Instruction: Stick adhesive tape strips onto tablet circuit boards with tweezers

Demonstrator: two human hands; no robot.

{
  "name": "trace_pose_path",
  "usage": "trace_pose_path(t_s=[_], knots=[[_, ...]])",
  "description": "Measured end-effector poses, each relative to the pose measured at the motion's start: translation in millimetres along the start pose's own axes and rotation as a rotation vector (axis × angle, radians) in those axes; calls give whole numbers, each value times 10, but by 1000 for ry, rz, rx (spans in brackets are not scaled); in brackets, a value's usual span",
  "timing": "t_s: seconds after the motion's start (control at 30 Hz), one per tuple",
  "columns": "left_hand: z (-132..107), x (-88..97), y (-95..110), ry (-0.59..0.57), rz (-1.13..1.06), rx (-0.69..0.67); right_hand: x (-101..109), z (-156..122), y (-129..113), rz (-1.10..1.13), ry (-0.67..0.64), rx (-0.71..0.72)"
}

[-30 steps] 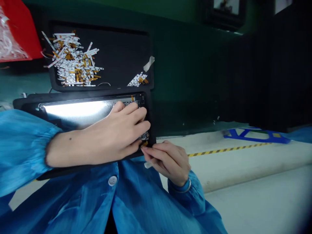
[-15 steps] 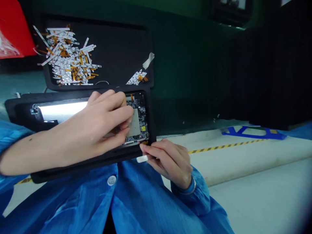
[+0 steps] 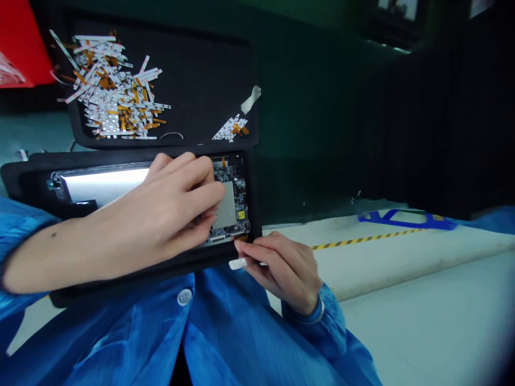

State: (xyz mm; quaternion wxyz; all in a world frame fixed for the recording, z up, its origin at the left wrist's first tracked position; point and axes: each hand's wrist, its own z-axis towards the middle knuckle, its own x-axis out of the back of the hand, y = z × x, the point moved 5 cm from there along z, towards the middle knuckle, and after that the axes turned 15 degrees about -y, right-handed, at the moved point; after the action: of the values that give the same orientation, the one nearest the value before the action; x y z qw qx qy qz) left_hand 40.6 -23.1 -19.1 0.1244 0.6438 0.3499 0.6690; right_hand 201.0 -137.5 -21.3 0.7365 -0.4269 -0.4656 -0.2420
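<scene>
An opened tablet lies in a black tray in front of me, its silver battery plate and circuit board showing. My left hand rests over the middle of it, fingers curled down near the board; whatever its fingertips hold is hidden. At the board's lower right corner my right hand is closed, fingertips by a short orange flex cable. A small white strip sticks out from between its fingers.
A second black tray behind holds a large pile of white and orange flex strips, a smaller pile and a crumpled white scrap. A red container stands far left. A blue frame is at floor level on the right.
The view has shifted slightly, so the trays and hands sit a little differently in it. Both hands keep nearly the same places on the tablet.
</scene>
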Motion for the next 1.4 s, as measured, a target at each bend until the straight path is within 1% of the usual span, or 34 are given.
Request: trace_pose_path(t_s=[0.23,0.5,0.67,0.8,0.9,1.0,1.17,1.23,1.3,1.4], knots=[[-25,-56,-24,0,-2,9,0,-2,-8,16,0,2],[-29,-97,40,-51,-1,-62,24,19,-56,-38,-88,-62],[-21,-106,44,-55,7,-64,44,84,-51,-45,-148,-36],[-17,-129,45,-57,9,-94,43,123,-23,-24,-205,-20],[-30,-145,50,-60,29,-119,42,111,2,23,-201,-33],[-47,-160,63,-71,40,-166,27,79,57,99,-169,-81],[-40,-198,55,-78,50,-237,-12,69,287,310,-103,-275],[-30,-207,47,-69,73,-254,-41,98,381,425,-125,-338],[-22,-203,62,-63,120,-274,-72,136,447,548,-175,-376],[-3,-195,159,-79,293,-305,-84,191,489,634,-233,-406]])
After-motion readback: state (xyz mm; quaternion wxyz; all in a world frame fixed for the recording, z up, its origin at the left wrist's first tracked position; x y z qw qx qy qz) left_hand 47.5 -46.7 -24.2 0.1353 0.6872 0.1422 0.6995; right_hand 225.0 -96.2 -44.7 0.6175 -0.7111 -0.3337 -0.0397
